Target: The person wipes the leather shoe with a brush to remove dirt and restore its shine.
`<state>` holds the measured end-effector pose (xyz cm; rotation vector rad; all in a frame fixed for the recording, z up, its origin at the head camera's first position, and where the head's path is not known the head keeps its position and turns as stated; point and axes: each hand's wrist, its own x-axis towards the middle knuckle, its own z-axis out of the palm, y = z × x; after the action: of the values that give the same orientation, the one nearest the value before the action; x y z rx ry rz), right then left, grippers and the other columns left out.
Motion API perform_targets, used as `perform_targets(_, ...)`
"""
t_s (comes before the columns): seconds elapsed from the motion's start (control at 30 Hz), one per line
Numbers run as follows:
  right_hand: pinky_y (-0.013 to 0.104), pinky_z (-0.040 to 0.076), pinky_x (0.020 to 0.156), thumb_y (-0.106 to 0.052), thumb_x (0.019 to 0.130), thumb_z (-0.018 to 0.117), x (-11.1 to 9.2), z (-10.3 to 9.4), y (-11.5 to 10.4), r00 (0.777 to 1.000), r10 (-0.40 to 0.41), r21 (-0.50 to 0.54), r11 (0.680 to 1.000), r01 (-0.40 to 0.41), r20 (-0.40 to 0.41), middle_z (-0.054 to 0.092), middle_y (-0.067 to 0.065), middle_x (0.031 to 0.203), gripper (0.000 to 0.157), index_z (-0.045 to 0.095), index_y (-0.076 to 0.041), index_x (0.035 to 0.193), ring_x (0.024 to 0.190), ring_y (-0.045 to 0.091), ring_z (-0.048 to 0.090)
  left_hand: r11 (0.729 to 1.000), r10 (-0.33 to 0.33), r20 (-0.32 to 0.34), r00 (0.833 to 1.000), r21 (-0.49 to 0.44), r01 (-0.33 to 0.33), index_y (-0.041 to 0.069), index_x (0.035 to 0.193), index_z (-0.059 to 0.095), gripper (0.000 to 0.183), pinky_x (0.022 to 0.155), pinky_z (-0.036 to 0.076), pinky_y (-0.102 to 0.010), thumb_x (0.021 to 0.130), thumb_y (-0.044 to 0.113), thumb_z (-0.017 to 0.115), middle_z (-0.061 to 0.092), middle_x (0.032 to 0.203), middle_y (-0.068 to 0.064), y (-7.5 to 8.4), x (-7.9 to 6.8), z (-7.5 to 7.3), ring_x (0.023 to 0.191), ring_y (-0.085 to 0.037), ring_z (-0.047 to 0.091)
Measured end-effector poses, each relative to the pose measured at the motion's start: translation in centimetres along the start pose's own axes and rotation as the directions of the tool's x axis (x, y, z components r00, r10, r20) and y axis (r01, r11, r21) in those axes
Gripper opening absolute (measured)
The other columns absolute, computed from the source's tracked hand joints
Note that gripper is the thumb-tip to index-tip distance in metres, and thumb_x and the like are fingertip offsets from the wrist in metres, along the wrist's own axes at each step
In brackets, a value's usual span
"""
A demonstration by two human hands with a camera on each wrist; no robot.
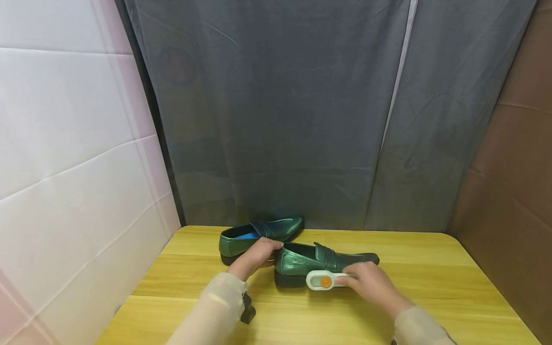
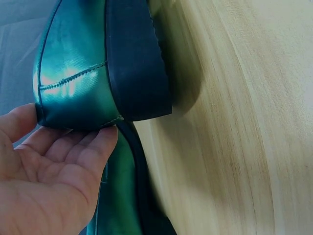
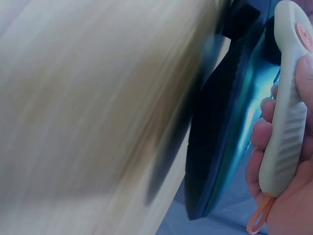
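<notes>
Basically, right hand (image 1: 372, 283) grips a white tool (image 3: 286, 117) at the near side of the front green loafer (image 1: 299, 261); its ringed orange button (image 3: 304, 36) runs out of the right wrist view. Left hand (image 1: 260, 254) pinches that loafer's heel. Can't tell if sole touches table (image 1: 431, 282). Loafer 2 (image 1: 278, 230) sits behind, partly hidden by left hand. Grey curtain (image 1: 280, 120) beyond.

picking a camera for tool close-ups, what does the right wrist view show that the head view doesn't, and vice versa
Only the right wrist view shows the orange loop and handle ridges of the white tool. Only the head view shows the left hand and white wall. Both show the right hand gripping the tool, a green shoe and the wooden table.
</notes>
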<state>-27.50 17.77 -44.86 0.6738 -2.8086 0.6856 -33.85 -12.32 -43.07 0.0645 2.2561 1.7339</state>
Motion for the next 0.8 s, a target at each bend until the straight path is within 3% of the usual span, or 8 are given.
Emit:
perform_targets(0.37, 0.022, 0.034, 0.05, -0.058, 0.078, 0.057, -0.5, -0.2, 1.1, 0.997, -0.071, -0.086, 0.994, 0.074, 0.032, 0.043, -0.021, 0.055, 0.031, 0.055, -0.032, 0.062, 0.053, 0.001, 0.038, 1.0, -0.007, 0.003, 1.0, -0.015, 0.007, -0.001, 0.095, 0.061, 0.023, 0.084, 0.046, -0.043, 0.091, 0.02, 0.052, 0.061, 0.092, -0.006, 0.0, 0.1, 0.0, 0.09, -0.019, 0.058)
perform_targets(0.63, 0.027, 0.042, 0.06, -0.06, 0.075, 0.058, 0.0, -1.9, 1.4, 1.0, -0.01, -0.09, 0.996, 0.011, 0.006, 0.053, -0.024, 0.068, 0.028, 0.063, -0.033, 0.071, 0.063, 0.0, 0.048, 1.0, -0.01, 0.003, 1.0, -0.004, 0.01, -0.002, 0.098, 0.061, 0.024, 0.085, 0.045, -0.045, 0.092, 0.02, 0.051, 0.061, 0.095, -0.007, -0.1, 0.0, -0.1, 0.093, -0.021, 0.057)
perform_targets(0.8, 0.028, 0.041, 0.06, -0.057, 0.075, 0.061, 0.5, -3.5, 1.6, 1.0, 0.02, -0.087, 0.996, -0.02, -0.002, 0.053, -0.021, 0.067, 0.026, 0.064, -0.031, 0.072, 0.061, 0.003, 0.047, 1.0, -0.005, 0.003, 1.0, 0.008, 0.005, -0.001, 0.096, 0.061, 0.024, 0.085, 0.046, -0.045, 0.092, 0.021, 0.051, 0.06, 0.094, -0.007, -0.2, 0.1, -0.1, 0.091, -0.021, 0.057)
